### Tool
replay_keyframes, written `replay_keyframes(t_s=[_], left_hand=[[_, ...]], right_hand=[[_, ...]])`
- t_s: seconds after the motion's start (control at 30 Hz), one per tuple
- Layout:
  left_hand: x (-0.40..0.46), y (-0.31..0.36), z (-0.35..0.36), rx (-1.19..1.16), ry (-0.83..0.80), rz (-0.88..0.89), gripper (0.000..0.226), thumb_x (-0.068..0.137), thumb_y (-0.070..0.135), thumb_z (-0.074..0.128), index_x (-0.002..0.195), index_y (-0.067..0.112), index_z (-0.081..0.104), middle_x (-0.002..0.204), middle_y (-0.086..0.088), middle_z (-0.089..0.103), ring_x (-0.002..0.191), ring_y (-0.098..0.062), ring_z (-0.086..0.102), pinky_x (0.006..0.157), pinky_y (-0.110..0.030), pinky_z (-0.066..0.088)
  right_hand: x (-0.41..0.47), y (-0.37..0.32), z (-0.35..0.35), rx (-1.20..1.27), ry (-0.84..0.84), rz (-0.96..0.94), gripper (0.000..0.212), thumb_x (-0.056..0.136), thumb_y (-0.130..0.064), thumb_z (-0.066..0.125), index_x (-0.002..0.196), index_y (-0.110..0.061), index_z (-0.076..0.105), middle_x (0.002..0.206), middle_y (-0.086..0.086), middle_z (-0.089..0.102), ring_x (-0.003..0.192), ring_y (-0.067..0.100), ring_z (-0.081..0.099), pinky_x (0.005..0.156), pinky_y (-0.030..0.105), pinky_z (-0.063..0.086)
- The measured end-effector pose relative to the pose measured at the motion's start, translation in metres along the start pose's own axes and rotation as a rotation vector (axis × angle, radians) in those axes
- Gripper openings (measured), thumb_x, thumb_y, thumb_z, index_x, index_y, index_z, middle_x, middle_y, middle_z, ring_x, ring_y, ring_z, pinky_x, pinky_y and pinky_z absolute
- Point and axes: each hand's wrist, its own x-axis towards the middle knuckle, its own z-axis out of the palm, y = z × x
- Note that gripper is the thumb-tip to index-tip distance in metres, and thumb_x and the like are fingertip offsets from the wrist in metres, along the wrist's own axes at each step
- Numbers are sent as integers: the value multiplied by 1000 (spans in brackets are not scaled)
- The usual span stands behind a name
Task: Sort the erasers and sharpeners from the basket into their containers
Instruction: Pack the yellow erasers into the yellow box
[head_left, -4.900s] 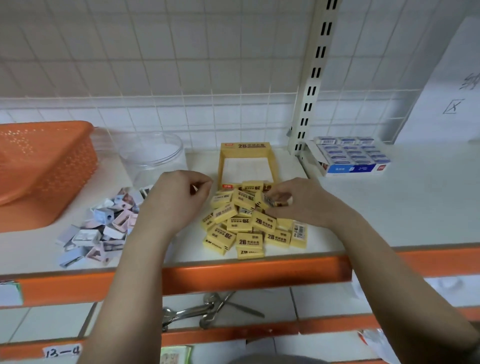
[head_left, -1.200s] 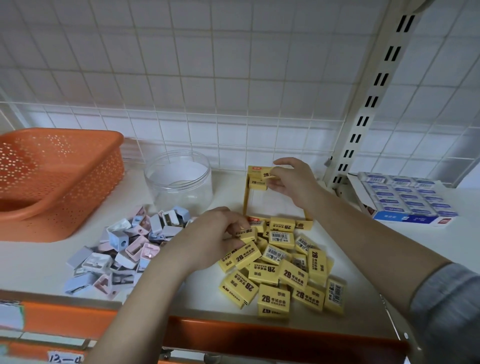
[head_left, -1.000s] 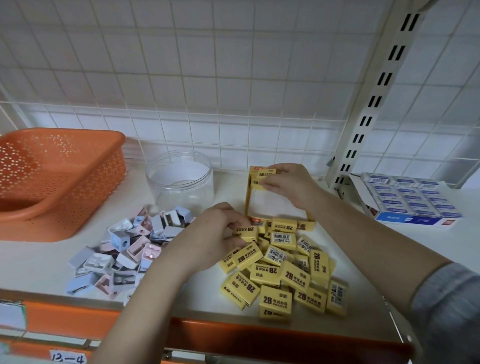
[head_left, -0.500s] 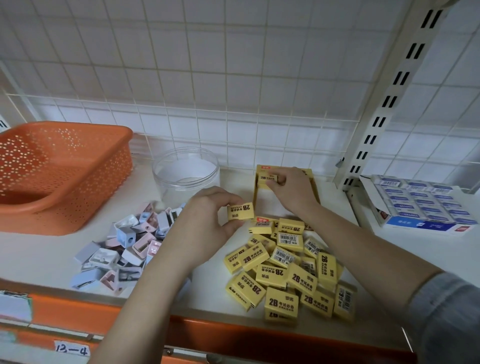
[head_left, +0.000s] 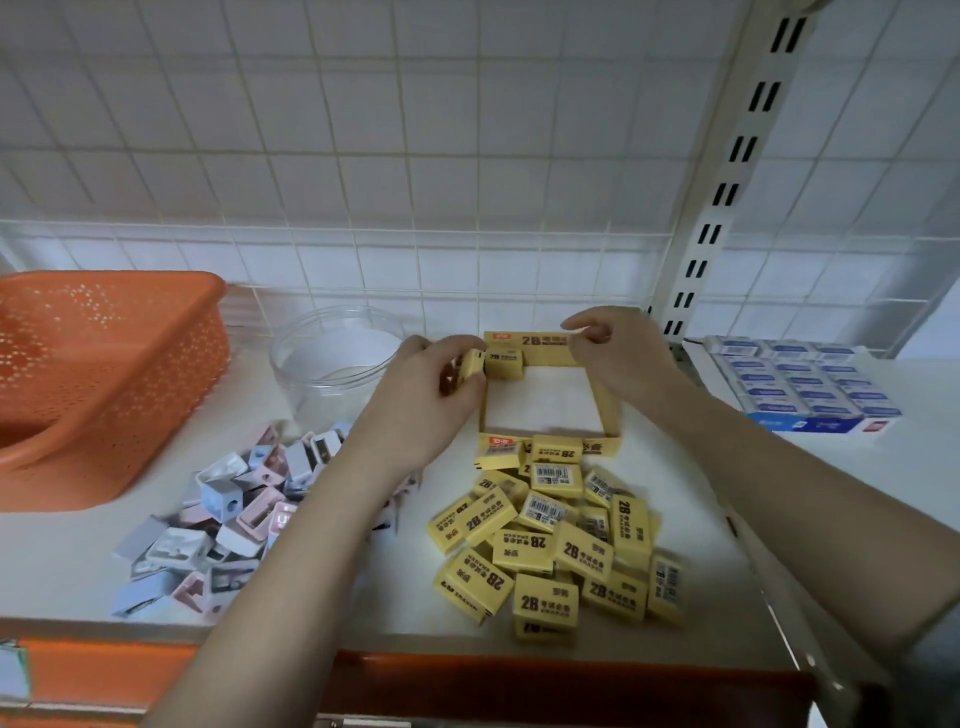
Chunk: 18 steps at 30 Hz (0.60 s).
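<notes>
Basket (head_left: 104, 374) sits far left of both hands. Yellow tray (head_left: 550, 402) lies between them; loose erasers (head_left: 556, 545) heap below. Left hand (head_left: 421, 405) pinches one eraser (head_left: 472, 362) at the tray's corner; right hand (head_left: 618, 353) hovers, fingers loosely curled, holding nothing.

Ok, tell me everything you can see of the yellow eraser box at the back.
The shallow yellow cardboard eraser box lies flat on the white shelf, open on top, its white floor mostly bare. "2B" is printed on its far wall. One yellow eraser sits in its far-left corner. The left hand holds another eraser beside it; the right hand is at the far wall.
</notes>
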Motion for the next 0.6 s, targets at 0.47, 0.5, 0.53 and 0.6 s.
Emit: replay_keyframes(t_s=[0.47, 0.5, 0.53, 0.6], left_hand=[[103, 21, 61, -135, -189, -187, 10, 92, 13, 56, 84, 13, 62, 89, -10, 67, 76, -21, 66, 82, -33, 54], [103, 20, 65, -46, -197, -141, 9, 91, 17, 58, 88, 13, 65, 94, -8, 68, 76, -17, 63, 77, -27, 51], [102, 19, 70, 39, -202, -99, 11, 90, 20, 60, 93, 14, 68, 99, -6, 68, 81, -16, 61, 73, -24, 45], [99, 15, 76, 114, -204, -59, 15, 89, 22, 62, 99, 16, 71, 106, -2, 67, 96, -15, 58, 74, -21, 39]], right_hand=[[-95, 3, -55, -131, -216, 51, 9, 89, -28, 60, 86, -34, 66, 76, -18, 62, 80, 4, 61, 68, 16, 45], [-101, 5, -55, -123, -225, 51, 9, 89, -29, 60, 87, -34, 67, 78, -17, 63, 82, 4, 61, 72, 19, 46], [-105, 6, -55, -102, -230, 56, 9, 89, -29, 60, 88, -34, 67, 81, -17, 65, 82, 4, 61, 74, 21, 48], [-112, 8, -55, -61, -234, 65, 9, 90, -29, 59, 89, -35, 66, 87, -16, 66, 78, 1, 63, 72, 18, 50]])
